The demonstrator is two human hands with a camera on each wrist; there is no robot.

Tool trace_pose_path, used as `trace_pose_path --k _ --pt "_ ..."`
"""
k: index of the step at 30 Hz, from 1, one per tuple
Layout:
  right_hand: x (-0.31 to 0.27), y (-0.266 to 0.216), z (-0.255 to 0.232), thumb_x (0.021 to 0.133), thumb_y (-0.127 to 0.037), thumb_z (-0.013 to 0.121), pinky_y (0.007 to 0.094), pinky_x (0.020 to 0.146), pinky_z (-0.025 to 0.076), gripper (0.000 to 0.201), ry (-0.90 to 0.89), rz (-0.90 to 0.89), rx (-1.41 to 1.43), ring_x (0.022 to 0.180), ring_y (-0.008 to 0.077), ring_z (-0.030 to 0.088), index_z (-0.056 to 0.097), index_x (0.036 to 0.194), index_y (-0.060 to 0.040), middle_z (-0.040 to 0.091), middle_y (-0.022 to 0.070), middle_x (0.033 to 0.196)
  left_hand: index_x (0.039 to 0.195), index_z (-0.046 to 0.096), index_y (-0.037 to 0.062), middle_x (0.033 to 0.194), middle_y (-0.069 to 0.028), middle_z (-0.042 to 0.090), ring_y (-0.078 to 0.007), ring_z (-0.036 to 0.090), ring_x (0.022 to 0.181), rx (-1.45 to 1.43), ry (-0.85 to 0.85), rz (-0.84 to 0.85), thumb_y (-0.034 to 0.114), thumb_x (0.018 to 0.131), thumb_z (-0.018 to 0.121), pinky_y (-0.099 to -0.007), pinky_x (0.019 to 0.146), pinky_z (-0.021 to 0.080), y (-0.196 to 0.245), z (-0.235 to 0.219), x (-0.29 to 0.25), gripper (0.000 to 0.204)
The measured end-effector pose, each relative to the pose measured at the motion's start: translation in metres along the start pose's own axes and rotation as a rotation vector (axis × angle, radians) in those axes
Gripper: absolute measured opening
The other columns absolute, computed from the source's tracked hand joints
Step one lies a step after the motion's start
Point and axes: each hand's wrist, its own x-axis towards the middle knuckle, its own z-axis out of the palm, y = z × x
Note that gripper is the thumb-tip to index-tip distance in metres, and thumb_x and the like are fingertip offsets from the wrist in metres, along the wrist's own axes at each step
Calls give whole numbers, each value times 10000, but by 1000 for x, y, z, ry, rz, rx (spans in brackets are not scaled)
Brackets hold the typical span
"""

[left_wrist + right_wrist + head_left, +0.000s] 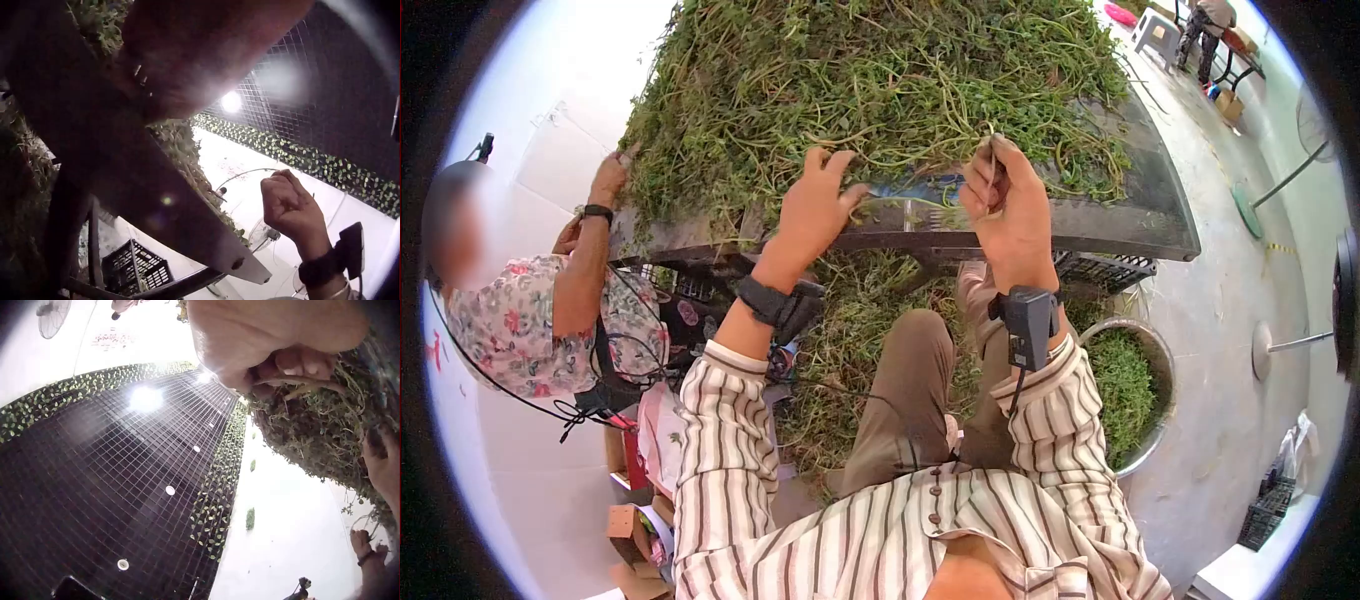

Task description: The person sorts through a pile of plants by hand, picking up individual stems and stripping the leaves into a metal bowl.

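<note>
Well, up close from the right wrist: a thin stem [312, 380] pinched in the right grip [269, 331], lying across the curled fingers, long side pointing out to the green pile [306, 428]. Left grip [382, 465] farther from the stem, by the pile's edge.

From the head: right grip just over the front of the pile, so nearest to the stem. Left grip off to the side, loose, with fingers apart, seemingly holding nothing. Between the two, a gap with a bit of blue [915, 190] and the counter [1160, 215] edge. Most open room on the bare right corner, or back over the knees [915, 370]. Less room at far left, with another person's arm [585, 275] beside the pile.

From the left wrist: very dark, left fingers hard to make out. Right grip curled tight in open air, past the counter. A thin curve, likely the stem, bending toward the pile; any pull probably smoother along that line.
</note>
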Motion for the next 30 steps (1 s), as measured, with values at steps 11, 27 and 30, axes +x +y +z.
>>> trace_pose_path --k 11,27,30 --pt "-6 10 8 882 -165 491 247 447 283 149 53 7 4 490 81 351 479 759 -81 403 -20 603 1053 611 17 856 -89 638 -144 581 750 -343 342 -87 129 812 584 -300 669 467 -75 -29 6 268" --pt "0 5 2 894 -174 497 312 611 490 127 270 -172 -10 680 147 552 539 914 -56 553 26 773 1048 603 -7 1008 -151 584 -303 549 932 -283 100 424 154 789 568 -360 831 434 42 -18 43 306" --pt "1 6 -2 885 -141 488 324 647 508 102 232 -162 -4 718 156 567 521 924 -53 561 43 800 1026 607 -8 1010 -147 580 -308 562 920 -265 122 464 146 778 583 -359 799 454 54 3 62 293"
